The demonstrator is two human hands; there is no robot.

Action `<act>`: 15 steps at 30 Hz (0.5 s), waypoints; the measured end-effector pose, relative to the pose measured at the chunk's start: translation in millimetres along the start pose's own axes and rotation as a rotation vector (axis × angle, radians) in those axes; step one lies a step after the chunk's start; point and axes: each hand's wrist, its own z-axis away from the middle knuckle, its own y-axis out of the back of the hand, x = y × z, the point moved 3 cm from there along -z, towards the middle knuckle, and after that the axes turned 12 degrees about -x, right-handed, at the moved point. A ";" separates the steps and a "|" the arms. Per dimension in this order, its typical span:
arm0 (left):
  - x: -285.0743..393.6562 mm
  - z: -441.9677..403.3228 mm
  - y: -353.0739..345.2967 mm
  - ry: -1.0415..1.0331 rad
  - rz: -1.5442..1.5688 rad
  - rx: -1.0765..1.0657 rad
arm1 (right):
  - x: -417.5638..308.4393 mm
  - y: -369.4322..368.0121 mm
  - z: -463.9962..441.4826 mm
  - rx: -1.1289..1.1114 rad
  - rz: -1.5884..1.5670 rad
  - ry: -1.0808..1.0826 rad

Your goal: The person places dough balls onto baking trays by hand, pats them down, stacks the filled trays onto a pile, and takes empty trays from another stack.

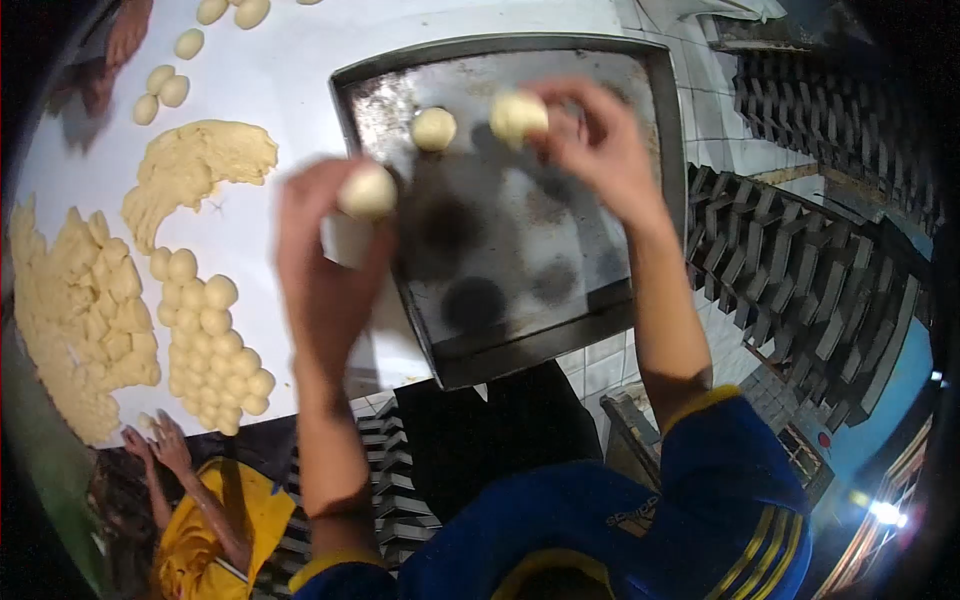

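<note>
Over the left edge of the metal tray (540, 320), my left hand (330, 235) grips a round dough ball (368, 191) between thumb and fingers. My right hand (590, 130), over the upper part of the tray, pinches another dough ball (518, 117); motion blurs both hands somewhat. A third dough ball (433, 129) rests on the tray floor between the two hands. Dark stains mark the tray's surface.
Many dough balls (215, 322) cluster on the white table left of me, beside a flat dough piece (205, 160) and cut dough (95, 300). A co-worker in yellow (225, 520) has hands at the table edge; another person's hands (125, 35) are upper left. Stacked pans (800, 260) stand right.
</note>
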 end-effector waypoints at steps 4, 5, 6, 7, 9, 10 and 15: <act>29.1 46.7 -86.5 0.345 0.179 -0.123 | 62.7 -6.5 98.6 0.114 0.055 -0.302; 30.0 51.2 -99.8 0.338 0.162 -0.098 | 73.2 -2.1 110.5 0.150 0.136 -0.326; 30.7 54.3 -111.0 0.335 0.145 -0.075 | 76.5 -1.1 114.3 0.142 0.131 -0.332; 28.2 57.1 -121.8 0.347 0.144 -0.079 | 76.5 -2.3 115.2 0.154 0.239 -0.269; 21.7 60.4 -139.3 0.407 0.011 -0.090 | 82.5 0.7 113.9 0.100 0.492 -0.138; 21.6 62.2 -146.0 0.414 0.010 -0.093 | 86.6 2.6 115.2 0.096 0.488 -0.142; 28.0 62.1 -154.6 0.499 -0.179 -0.195 | 68.8 -4.7 108.8 -0.058 0.927 -0.105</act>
